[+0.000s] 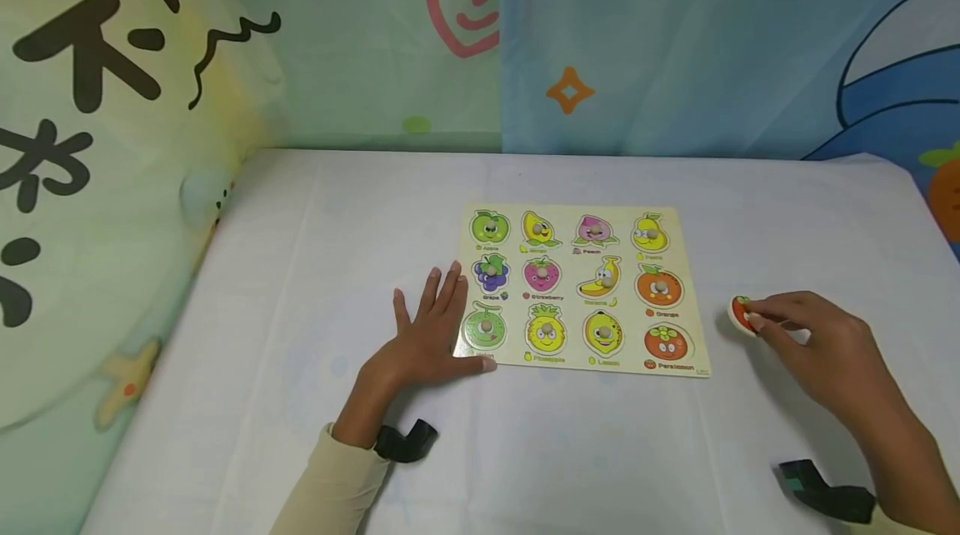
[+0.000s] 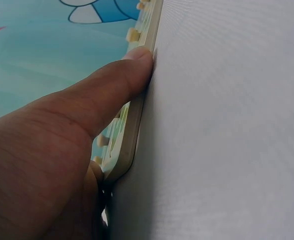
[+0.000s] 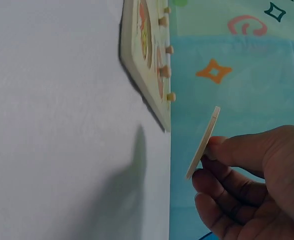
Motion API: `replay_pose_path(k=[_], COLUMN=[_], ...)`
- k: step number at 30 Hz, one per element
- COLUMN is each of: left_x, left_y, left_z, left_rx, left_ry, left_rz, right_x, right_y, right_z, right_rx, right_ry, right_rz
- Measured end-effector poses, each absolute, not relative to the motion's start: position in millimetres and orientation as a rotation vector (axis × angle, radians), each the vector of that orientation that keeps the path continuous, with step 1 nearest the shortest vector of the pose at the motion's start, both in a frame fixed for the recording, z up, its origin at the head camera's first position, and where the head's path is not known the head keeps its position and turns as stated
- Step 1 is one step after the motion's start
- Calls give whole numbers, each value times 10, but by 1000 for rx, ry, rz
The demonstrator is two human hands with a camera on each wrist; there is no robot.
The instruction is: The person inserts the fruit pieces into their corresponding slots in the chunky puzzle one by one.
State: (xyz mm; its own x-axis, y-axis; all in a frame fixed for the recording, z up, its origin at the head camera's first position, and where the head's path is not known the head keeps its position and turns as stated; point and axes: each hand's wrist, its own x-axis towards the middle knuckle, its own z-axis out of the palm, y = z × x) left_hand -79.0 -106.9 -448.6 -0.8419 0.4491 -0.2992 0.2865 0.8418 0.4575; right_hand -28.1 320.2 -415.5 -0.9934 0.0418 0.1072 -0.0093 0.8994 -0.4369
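Observation:
A cream wooden puzzle board (image 1: 577, 352) with knobbed fruit pieces in several rows lies flat on the white-covered table. My left hand (image 1: 423, 339) rests at its lower left corner, fingers straight along the left side. In the left wrist view the thumb (image 2: 114, 80) lies against the board's edge (image 2: 132, 127). To the right of the board, my right hand (image 1: 825, 343) pinches a small red and green puzzle piece (image 1: 738, 316) between thumb and fingertips. The right wrist view shows this thin wooden piece (image 3: 202, 145) edge-on, tilted and apart from the board (image 3: 132, 50).
White cloth (image 1: 300, 268) covers the table around the board. Behind it hangs a printed curtain (image 1: 675, 43), with another printed sheet (image 1: 60, 385) at the left. Black wrist devices (image 1: 408, 442) are worn on both wrists.

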Motion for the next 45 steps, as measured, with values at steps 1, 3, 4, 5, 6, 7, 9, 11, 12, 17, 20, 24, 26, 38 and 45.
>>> replay_pose_path(k=[1, 3, 4, 5, 6, 7, 9, 11, 12, 17, 20, 24, 26, 38, 45], left_x=[-788, -785, -784, -782, -781, -779, -778, -777, -777, -785, -791, -791, -789, -791, -788], left_y=[-1069, -1069, -1069, -1070, -1070, -1071, -1071, -1071, -1071, -1072, -1076, -1081, -1082, -1065, -1073], left_z=[-4485, -4486, -4487, -4486, -4486, -4486, -4482, -4474, -4474, -4481, -4492, -4496, -4497, -4486, -4489], left_rx=[546, 549, 551, 552, 554, 556, 558, 556, 555, 554, 551, 556, 560, 556, 560], left_ry=[2620, 2622, 2623, 2623, 2623, 2623, 2623, 2622, 2621, 2621, 2620, 2628, 2635, 2627, 2628], left_rz=[563, 567, 569, 568, 566, 565, 566, 569, 571, 575, 562, 568, 573, 578, 576], right_x=[-278, -272, -270, -268, -266, -263, -256, -252, -250, -248, -259, -281, -285, -286, -296], right_y=[3192, 3175, 3166, 3157, 3146, 3135, 3105, 3073, 3054, 2956, 2895, 2816, 2775, 2698, 2707], right_z=[-4150, -4143, -4140, -4141, -4141, -4140, -4140, -4147, -4150, -4191, -4219, -4251, -4264, -4320, -4351], right_rx=[2, 38, 50, 53, 59, 62, 73, 98, 116, 173, 207, 265, 271, 397, 405], right_ry=[-2938, -2915, -2907, -2906, -2903, -2900, -2896, -2893, -2888, -2910, -2926, -2927, -2941, -2932, -2938], right_rz=[694, 721, 732, 743, 756, 769, 786, 812, 825, 891, 924, 973, 999, 901, 912])
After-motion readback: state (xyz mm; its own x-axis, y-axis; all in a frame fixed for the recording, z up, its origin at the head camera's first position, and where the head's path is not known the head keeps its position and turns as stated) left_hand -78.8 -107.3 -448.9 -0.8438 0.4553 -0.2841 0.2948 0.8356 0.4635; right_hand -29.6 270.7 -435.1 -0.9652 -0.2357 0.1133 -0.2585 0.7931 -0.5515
